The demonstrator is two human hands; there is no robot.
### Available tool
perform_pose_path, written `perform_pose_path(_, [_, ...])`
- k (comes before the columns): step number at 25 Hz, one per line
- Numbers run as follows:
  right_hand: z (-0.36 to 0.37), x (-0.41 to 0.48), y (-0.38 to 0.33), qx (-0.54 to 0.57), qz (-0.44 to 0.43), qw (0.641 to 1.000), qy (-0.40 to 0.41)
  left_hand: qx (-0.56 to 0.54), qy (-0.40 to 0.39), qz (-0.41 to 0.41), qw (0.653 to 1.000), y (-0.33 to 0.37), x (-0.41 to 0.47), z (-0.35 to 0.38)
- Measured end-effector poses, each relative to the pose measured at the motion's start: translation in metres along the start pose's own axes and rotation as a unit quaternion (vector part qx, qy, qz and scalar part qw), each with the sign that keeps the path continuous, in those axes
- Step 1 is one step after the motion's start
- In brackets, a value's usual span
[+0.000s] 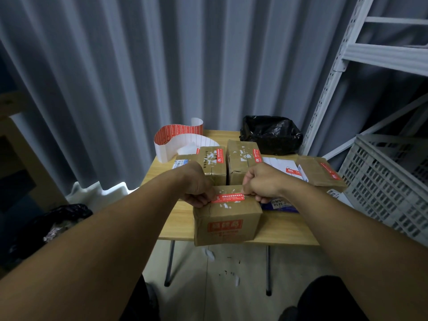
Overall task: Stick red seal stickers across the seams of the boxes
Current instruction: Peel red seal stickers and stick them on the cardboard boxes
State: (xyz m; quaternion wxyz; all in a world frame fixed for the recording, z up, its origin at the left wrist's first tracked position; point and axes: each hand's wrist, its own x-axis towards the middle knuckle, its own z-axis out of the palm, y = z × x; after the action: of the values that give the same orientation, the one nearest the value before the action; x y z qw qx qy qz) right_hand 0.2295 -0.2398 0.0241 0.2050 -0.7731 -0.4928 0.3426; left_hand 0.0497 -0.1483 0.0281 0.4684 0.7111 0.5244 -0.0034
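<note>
- Both hands curled. My left hand [199,193] pinches the left end of the red seal sticker [229,198] and my right hand [259,186] pinches the right end.
- The sticker lies on top of the near box [228,218]. I can't tell if it's fully pressed down.
- Done, I judge: far left box [213,163], far right box [240,163] and the flat box [322,170] at right all show red seals.
- Left: rub this one down. The sticker strip [176,135] at far left has plenty more.
- Wooden desk [180,218], with a black bag [271,133] at the far edge.
- Room: grey curtain [139,66] behind, white rack [335,66] and grey crate [389,181] at right, paper scraps [209,253] on the floor.
</note>
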Motion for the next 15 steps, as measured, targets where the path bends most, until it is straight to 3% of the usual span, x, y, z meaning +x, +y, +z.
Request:
perform_pose_path(7, [0.011, -0.005, -0.006, -0.068, -0.02, 0.997, 0.012, -0.011, -0.011, 0.005, 1.0, -0.002, -0.003, -0.001])
perform_pose_path(15, [-0.004, -0.004, 0.009, 0.092, 0.04, 0.994, -0.039, -0.02, -0.012, 0.007, 1.0, -0.002, -0.004, -0.001])
